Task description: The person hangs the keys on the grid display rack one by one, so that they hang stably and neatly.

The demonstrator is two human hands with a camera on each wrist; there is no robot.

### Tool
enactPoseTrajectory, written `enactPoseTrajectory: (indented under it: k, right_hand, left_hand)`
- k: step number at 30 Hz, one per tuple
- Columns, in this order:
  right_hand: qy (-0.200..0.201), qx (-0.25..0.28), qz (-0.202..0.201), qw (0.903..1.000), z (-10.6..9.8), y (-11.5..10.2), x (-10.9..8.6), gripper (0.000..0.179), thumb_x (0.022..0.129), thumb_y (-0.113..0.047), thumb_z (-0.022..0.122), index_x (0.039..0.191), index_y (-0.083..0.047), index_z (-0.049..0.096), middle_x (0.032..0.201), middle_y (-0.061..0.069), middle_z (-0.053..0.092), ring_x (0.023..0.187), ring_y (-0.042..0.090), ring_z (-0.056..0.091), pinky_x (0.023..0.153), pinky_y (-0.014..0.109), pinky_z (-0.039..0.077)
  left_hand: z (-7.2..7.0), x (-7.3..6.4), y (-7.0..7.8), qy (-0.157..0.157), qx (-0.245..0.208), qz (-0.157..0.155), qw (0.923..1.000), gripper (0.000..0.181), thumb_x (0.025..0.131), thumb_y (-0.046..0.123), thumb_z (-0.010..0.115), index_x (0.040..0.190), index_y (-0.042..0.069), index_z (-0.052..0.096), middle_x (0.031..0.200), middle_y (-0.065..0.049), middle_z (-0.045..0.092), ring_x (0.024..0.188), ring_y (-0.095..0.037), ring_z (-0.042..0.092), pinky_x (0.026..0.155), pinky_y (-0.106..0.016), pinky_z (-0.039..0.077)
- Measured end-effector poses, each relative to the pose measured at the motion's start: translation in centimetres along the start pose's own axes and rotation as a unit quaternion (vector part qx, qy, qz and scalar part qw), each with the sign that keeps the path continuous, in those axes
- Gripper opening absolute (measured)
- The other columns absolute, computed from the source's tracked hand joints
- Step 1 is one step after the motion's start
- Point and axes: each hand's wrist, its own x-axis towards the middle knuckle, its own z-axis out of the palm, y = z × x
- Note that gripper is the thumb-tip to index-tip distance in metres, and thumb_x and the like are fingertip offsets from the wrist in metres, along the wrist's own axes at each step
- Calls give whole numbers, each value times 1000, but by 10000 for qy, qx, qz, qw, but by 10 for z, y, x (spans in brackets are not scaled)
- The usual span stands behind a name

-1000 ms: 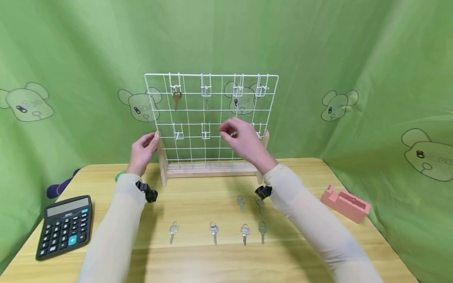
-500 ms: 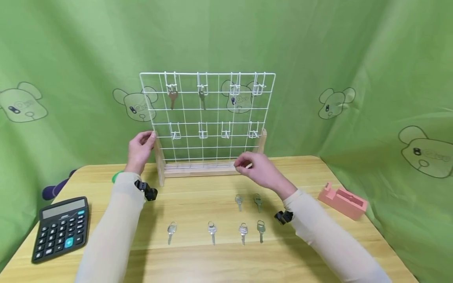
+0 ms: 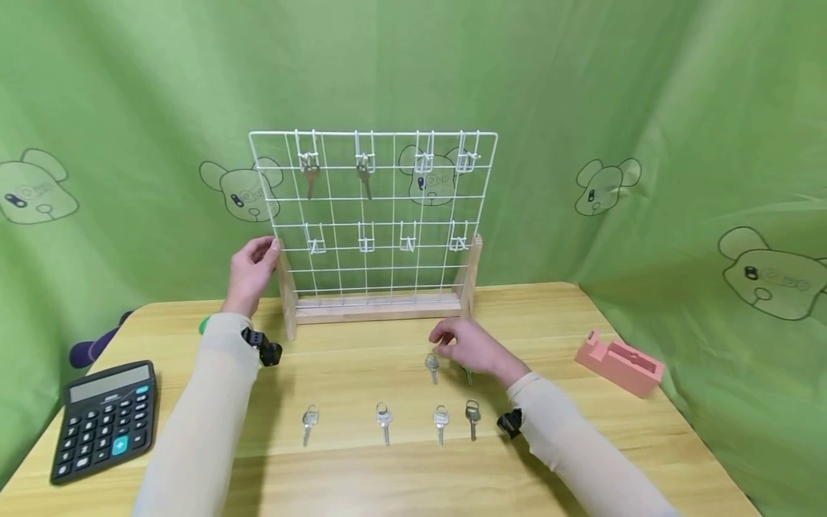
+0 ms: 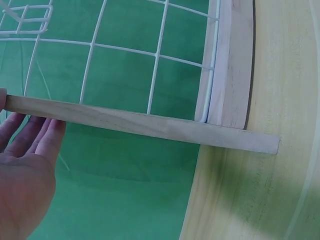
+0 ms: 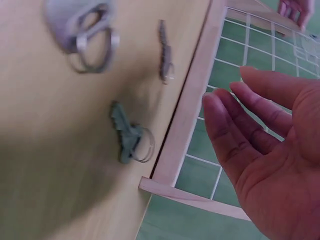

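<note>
Nothing is held by the right hand [image 3: 474,348], which is poised low over the tabletop [image 3: 349,474] with its fingers loosely bent and the thumb apart from them. Just beside its fingertips in the head view, a ringed silver key [image 3: 432,365] is seen lying; whether it is touched cannot be told there, though a gap is shown in the right wrist view. A second key [image 3: 468,375] is partly covered by that hand. Nearer the person, four more ringed keys [image 3: 441,418] are laid out in a row. By the left hand [image 3: 249,274], the left upright [image 3: 287,294] of the wire rack [image 3: 377,313] is pinched between thumb and fingers, and so apparently steadied. Farther up, one key [image 3: 311,176] is hung on the first upper hook and another key [image 3: 365,176] on the second; no key is seen on the third upper hook [image 3: 423,162]. The step in hand is judged to be the picking up of a further key. For the next move, a fine pinch at the ring is probably called for, so that its opening is left free for a hook.
</note>
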Motion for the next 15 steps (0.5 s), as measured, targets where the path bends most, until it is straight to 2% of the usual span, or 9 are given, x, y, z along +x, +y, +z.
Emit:
enactPoseTrajectory:
  k: [6, 12, 15]
  right_hand:
    - [-214, -292, 73, 9993, 11, 2, 2, 23, 87, 2, 69, 110, 2, 66, 102, 11, 66, 96, 25, 61, 89, 39, 55]
    - [-221, -631, 254, 9974, 18, 6, 7, 24, 85, 3, 72, 108, 1, 67, 98, 7, 63, 89, 18, 60, 82, 30, 56]
    - [-234, -871, 228, 9957, 22, 8, 10, 24, 84, 1, 74, 107, 1, 68, 97, 6, 63, 87, 17, 60, 82, 30, 56]
  left_hand:
    - [-1, 1, -2, 22, 35, 74, 10000, 48, 103, 26, 54, 143, 1, 45, 142, -19, 48, 127, -28, 47, 106, -34, 44]
    - [0, 0, -3, 39, -59, 54, 10000, 48, 102, 26, 54, 143, 1, 45, 141, -19, 49, 126, -28, 48, 106, -33, 44]
    - [0, 0, -3, 47, -88, 51, 9999, 47, 102, 25, 54, 142, 1, 45, 141, -19, 49, 126, -28, 48, 106, -33, 44]
